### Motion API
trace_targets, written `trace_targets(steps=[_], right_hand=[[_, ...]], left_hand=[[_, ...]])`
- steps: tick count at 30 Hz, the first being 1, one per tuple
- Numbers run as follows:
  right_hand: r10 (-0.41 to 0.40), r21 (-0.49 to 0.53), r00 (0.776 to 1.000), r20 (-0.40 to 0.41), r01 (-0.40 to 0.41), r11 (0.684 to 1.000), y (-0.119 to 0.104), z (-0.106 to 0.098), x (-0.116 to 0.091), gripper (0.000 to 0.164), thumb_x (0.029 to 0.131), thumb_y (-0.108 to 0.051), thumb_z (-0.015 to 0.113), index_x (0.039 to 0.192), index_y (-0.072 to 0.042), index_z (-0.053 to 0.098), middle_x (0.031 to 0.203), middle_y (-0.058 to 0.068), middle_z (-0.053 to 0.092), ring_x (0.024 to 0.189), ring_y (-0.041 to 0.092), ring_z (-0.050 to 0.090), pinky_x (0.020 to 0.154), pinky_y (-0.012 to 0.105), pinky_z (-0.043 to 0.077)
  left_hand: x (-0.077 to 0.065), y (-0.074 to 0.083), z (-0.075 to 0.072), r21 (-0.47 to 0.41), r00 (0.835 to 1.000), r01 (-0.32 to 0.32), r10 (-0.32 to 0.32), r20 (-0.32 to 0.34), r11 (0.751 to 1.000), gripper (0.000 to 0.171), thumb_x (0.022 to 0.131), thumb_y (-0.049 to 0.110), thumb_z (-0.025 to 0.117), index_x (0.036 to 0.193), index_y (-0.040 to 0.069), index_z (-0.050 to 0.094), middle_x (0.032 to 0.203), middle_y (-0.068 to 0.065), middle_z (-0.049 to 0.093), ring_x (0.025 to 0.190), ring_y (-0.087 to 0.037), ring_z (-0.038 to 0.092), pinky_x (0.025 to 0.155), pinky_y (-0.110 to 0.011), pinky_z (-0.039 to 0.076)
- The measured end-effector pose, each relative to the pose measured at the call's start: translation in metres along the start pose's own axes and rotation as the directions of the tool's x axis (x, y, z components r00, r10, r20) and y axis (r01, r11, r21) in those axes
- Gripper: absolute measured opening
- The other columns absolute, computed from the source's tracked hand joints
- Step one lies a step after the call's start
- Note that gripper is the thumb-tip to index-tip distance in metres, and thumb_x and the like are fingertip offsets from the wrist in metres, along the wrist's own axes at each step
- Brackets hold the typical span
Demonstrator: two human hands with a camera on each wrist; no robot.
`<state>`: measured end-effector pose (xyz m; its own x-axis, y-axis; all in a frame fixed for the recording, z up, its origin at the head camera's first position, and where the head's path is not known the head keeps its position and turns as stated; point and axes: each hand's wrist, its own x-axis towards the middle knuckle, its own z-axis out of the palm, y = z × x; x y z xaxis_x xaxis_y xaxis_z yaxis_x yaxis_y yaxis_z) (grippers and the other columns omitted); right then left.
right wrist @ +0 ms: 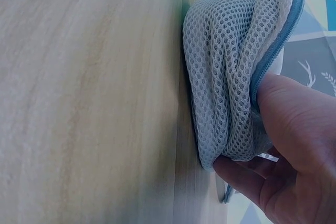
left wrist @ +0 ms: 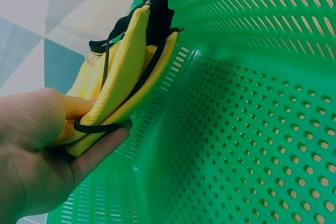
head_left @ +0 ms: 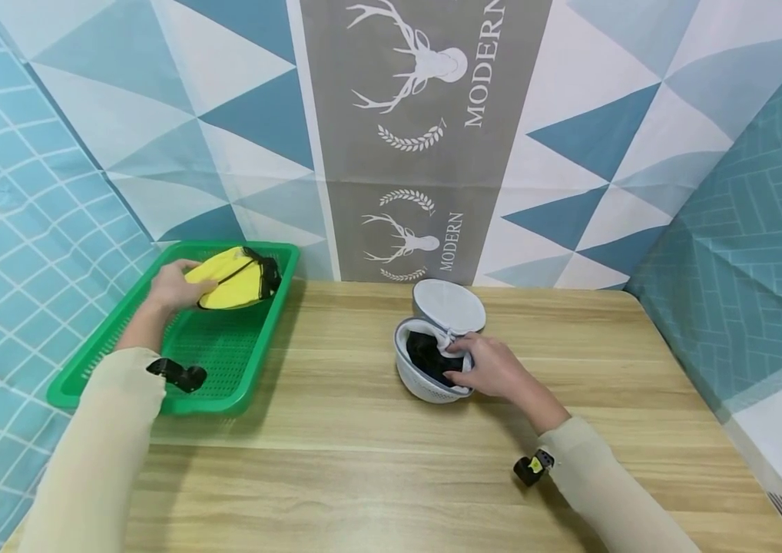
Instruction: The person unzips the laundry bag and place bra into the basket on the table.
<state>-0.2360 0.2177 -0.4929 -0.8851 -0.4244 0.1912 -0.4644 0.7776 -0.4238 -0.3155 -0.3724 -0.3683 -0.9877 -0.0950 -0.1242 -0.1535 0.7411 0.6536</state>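
Note:
My left hand (head_left: 177,288) grips a folded yellow cloth item (head_left: 235,276) with black trim and a black band, over the far part of a green plastic basket (head_left: 253,376). In the left wrist view, the thumb and fingers pinch the yellow item (left wrist: 131,72) at its near end. A white mesh laundry bag (head_left: 425,388) with a grey zipper stands unzipped on the table, its round lid (head_left: 449,303) folded back. Something black (head_left: 425,355) lies inside it. The right hand (head_left: 491,365) holds the bag's rim, thumb at the zipper edge (right wrist: 275,51) in the right wrist view.
The wooden table (head_left: 363,476) carries the basket at the left and the mesh bag near the middle. A patterned wall covering (head_left: 432,153) rises behind the table's back edge, with tiled-pattern sheets (head_left: 4,230) at both sides.

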Motion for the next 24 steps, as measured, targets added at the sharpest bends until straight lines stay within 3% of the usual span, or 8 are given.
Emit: trace_targets(steps=[7,15,24], right_hand=[[0.011,0.002,1.0,-0.002,-0.011,1.0,0.003,0.001,0.0,0.048,0.09,-0.05,0.091,0.125,-0.018,0.084,0.13,0.01,0.08,0.115,0.035,0.078,0.095,0.055,0.065],[-0.02,0.005,1.0,0.001,0.02,1.0,-0.005,-0.004,0.0,0.048,0.095,-0.05,0.087,0.126,-0.015,0.083,0.13,0.011,0.08,0.115,0.034,0.078,0.095,0.05,0.065],[0.003,0.02,1.0,0.013,-0.004,1.0,-0.009,-0.006,-0.001,0.048,0.095,-0.05,0.087,0.127,-0.015,0.083,0.131,0.013,0.079,0.118,0.037,0.077,0.097,0.053,0.065]], left_hand=[[0.001,-0.001,0.004,0.025,1.0,-0.004,0.004,0.005,1.0,0.076,0.113,0.028,0.062,0.169,-0.013,0.031,0.134,-0.039,0.052,0.074,-0.016,0.066,0.073,-0.044,0.067],[-0.001,-0.003,0.002,0.069,1.0,-0.019,0.018,0.022,0.997,0.078,0.113,0.031,0.063,0.169,-0.013,0.032,0.135,-0.04,0.052,0.076,-0.019,0.064,0.074,-0.044,0.063],[0.003,-0.002,0.004,0.048,0.993,-0.054,0.048,0.107,0.997,0.076,0.114,0.028,0.062,0.168,-0.016,0.031,0.127,-0.038,0.058,0.069,-0.012,0.072,0.078,-0.047,0.072]])
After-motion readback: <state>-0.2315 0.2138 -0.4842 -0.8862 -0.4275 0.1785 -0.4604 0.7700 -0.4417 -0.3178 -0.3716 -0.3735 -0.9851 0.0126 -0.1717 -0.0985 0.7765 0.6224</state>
